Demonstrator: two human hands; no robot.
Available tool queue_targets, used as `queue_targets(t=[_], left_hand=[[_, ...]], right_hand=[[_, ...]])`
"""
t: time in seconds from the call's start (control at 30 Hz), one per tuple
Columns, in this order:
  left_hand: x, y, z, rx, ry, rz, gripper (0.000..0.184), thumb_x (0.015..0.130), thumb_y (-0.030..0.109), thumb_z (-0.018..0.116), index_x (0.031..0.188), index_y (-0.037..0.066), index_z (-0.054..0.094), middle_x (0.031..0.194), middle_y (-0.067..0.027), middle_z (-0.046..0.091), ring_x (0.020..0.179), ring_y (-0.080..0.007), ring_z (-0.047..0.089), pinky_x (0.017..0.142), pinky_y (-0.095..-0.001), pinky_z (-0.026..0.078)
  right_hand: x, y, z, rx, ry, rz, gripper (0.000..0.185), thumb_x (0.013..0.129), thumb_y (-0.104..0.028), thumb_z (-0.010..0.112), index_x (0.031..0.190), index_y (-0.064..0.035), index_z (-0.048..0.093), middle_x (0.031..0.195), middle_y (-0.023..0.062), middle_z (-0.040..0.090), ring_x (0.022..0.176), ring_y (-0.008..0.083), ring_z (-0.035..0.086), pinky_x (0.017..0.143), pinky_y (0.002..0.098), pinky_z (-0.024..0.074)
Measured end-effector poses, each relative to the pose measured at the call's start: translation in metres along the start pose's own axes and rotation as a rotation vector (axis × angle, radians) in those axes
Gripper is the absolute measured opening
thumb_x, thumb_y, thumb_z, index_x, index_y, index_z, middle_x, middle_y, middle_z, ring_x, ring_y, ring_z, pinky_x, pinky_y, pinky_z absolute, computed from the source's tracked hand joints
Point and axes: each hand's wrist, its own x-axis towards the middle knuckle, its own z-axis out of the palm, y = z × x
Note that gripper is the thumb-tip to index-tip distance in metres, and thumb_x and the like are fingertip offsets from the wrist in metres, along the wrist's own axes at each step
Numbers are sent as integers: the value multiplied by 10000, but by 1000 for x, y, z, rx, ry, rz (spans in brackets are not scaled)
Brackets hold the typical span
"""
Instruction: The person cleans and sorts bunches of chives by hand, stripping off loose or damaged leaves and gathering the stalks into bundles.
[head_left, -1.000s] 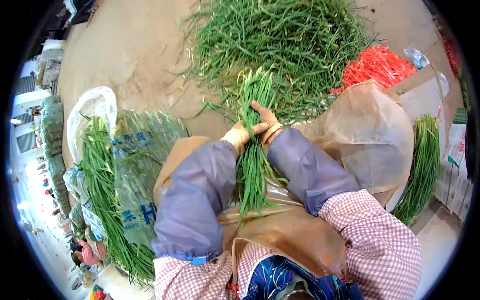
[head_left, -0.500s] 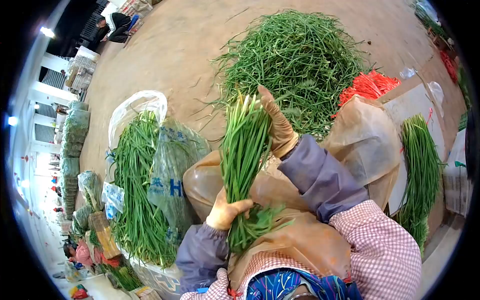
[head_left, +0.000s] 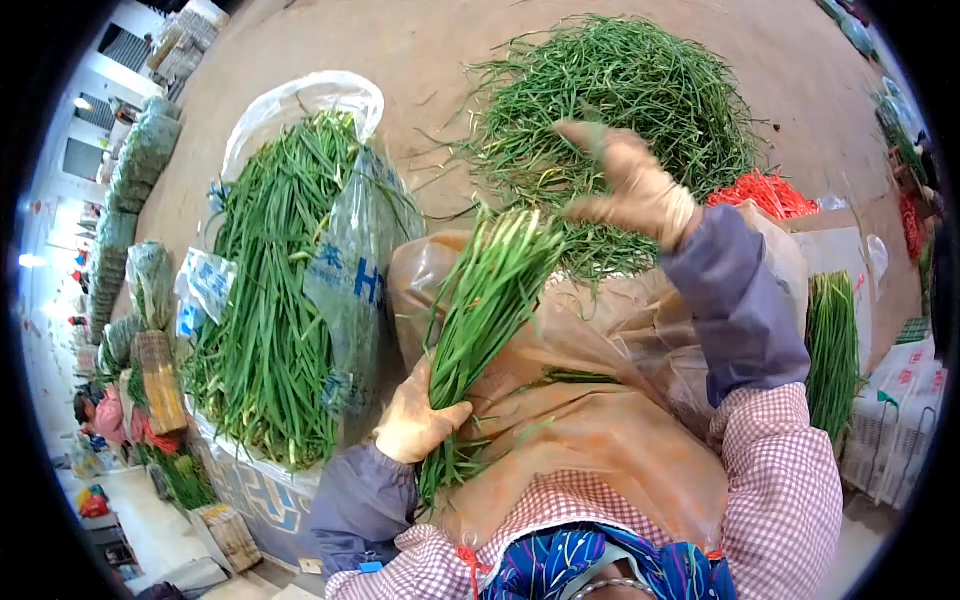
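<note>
My left hand (head_left: 418,420), in a pale glove, is wrapped round the lower part of a bunch of garlic chives (head_left: 492,300). The bunch tilts up and right over my lap, its pale cut ends at the top. My right hand (head_left: 632,185), gloved too, is raised right of those ends, apart from the bunch, with thumb and fingers spread. Behind it lies a big heap of loose green leaves (head_left: 620,90) on the floor. A few stray chive leaves (head_left: 580,376) rest on my brown plastic apron (head_left: 620,440).
At left, an open clear plastic bag (head_left: 345,270) full of chives (head_left: 275,300) stands on a box (head_left: 265,500). Red ties (head_left: 765,195) lie right of the heap. More chives (head_left: 832,350) lie on cardboard at right, near a white crate (head_left: 895,420). Wrapped bundles (head_left: 125,220) line the far left.
My right hand has left the top of the bunch and moved right, its fingers spreading. The bunch in my left hand now leans further right. The view has shifted too.
</note>
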Motion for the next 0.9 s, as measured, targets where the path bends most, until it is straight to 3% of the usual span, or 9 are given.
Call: queue_targets(t=[0.07, 0.13, 0.23, 0.47, 0.57, 0.67, 0.83, 0.87, 0.9], left_hand=[[2, 16, -3, 121, -28, -94, 741, 722, 70, 723, 1389, -7, 410, 1251, -167, 590, 1142, -275, 573, 976, -351, 441], [1, 21, -6, 233, -30, -128, 766, 710, 95, 729, 1395, -1, 401, 1241, -198, 591, 1154, -293, 576, 978, -354, 441], [-7, 8, -15, 366, 44, 20, 787, 707, 110, 714, 1406, 2, 367, 1166, -254, 613, 1105, -365, 601, 940, -382, 471], [-22, 1, -26, 289, 4, -53, 822, 703, 97, 698, 1437, 40, 334, 1185, -260, 612, 1112, -394, 598, 942, -389, 475], [-23, -19, -31, 215, -45, -52, 837, 701, 81, 683, 1454, 45, 320, 1235, -247, 592, 1171, -385, 567, 982, -374, 453], [-20, -38, -27, 96, -52, 38, 838, 703, 87, 683, 1456, 42, 320, 1279, -240, 565, 1222, -368, 534, 1018, -360, 422], [-22, -44, -21, 189, -13, 31, 811, 733, 80, 655, 1465, 39, 307, 1339, -226, 528, 1260, -346, 509, 1046, -358, 390], [-22, -48, -21, 238, -3, 54, 803, 741, 76, 647, 1467, 39, 305, 1347, -223, 524, 1265, -342, 506, 1049, -360, 386], [-23, -38, -18, 133, 5, -86, 785, 727, 58, 654, 1450, 52, 349, 1400, -169, 479, 1309, -293, 447, 1092, -346, 323]], right_hand=[[-6, -40, 21, 41, -220, -322, 789, 739, -335, 787, 1409, -115, 433, 1392, 162, 460, 1353, 317, 373, 1140, 508, 203], [-8, -66, 51, -26, -266, -513, 675, 775, -357, 741, 1359, -137, 486, 1362, 145, 486, 1328, 346, 401, 1130, 577, 141], [-3, -65, 90, 175, -251, -714, 423, 799, -303, 718, 1150, -107, 587, 1241, 135, 538, 1228, 368, 481, 1048, 571, 288], [-16, -80, 115, 539, -183, -397, 206, 884, -162, 674, 1055, -69, 605, 931, 121, 612, 849, 315, 617, 760, 386, 503], [-14, -87, 110, 844, 131, 14, 131, 916, -113, 625, 1034, -65, 596, 784, 46, 566, 670, 161, 577, 580, 301, 491], [-4, -50, 96, 1650, 128, 413, 46, 931, -119, 611, 947, -86, 584, 681, -9, 516, 509, 83, 484, 412, 248, 385], [14, 20, 17, 1491, 352, 292, 199, 983, -292, 551, 931, -101, 574, 544, -52, 451, 403, 66, 373, 346, 235, 281], [12, 71, 6, 1327, 329, 179, 206, 999, -283, 523, 947, -90, 575, 546, -47, 453, 402, 56, 360, 336, 238, 273], [9, 101, 4, 789, 418, 394, 274, 989, -341, 529, 1119, -107, 589, 570, -63, 491, 390, 45, 339, 331, 228, 267]])
